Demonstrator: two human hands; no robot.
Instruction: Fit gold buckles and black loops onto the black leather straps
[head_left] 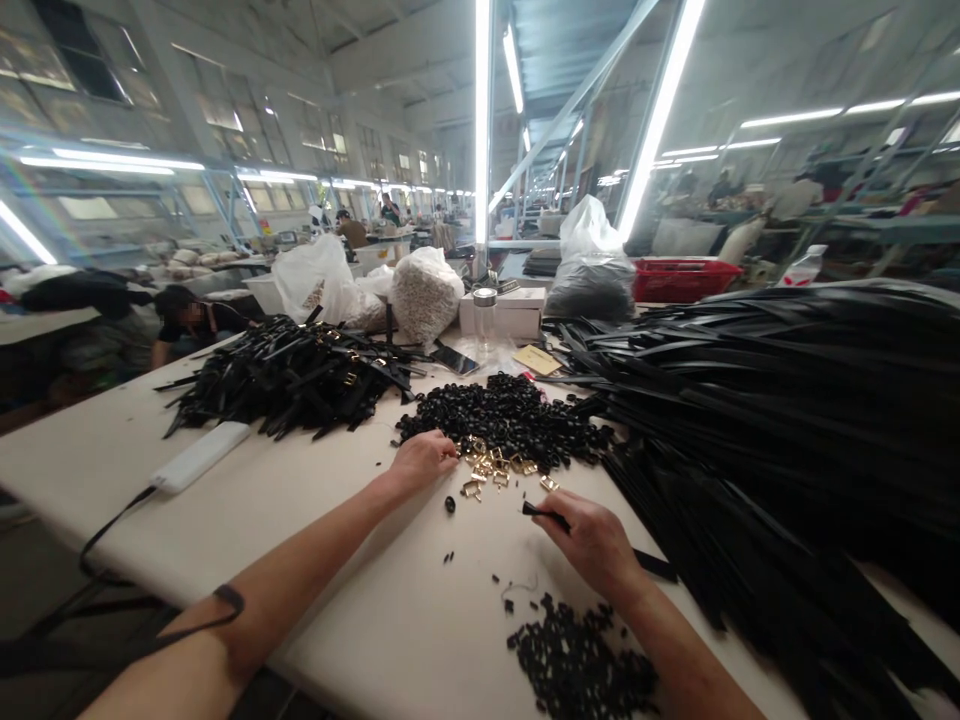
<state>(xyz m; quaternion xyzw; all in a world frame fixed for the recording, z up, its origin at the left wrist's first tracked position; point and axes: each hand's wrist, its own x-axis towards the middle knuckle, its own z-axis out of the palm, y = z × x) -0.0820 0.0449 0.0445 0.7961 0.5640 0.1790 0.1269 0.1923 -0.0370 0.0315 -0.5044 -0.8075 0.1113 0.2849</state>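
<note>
My left hand (426, 460) reaches to the left edge of a small heap of gold buckles (491, 465). Its fingers are pressed together, and what they pinch, if anything, is hidden. Closed around a black strap (551, 515) is my right hand (596, 540); one end of the strap sticks out to the left of the fingers and the other shows past the wrist. Behind the buckles lies a pile of small black loops (502, 415). A single black loop (450, 504) sits on the table between my hands.
Small black pieces (577, 655) lie scattered near my right forearm. Long black straps (780, 400) cover the right side. Finished-looking buckled straps (292, 375) are heaped at the left, near a white power bank (201, 457). A phone (454, 357), jar (485, 315) and bags stand behind.
</note>
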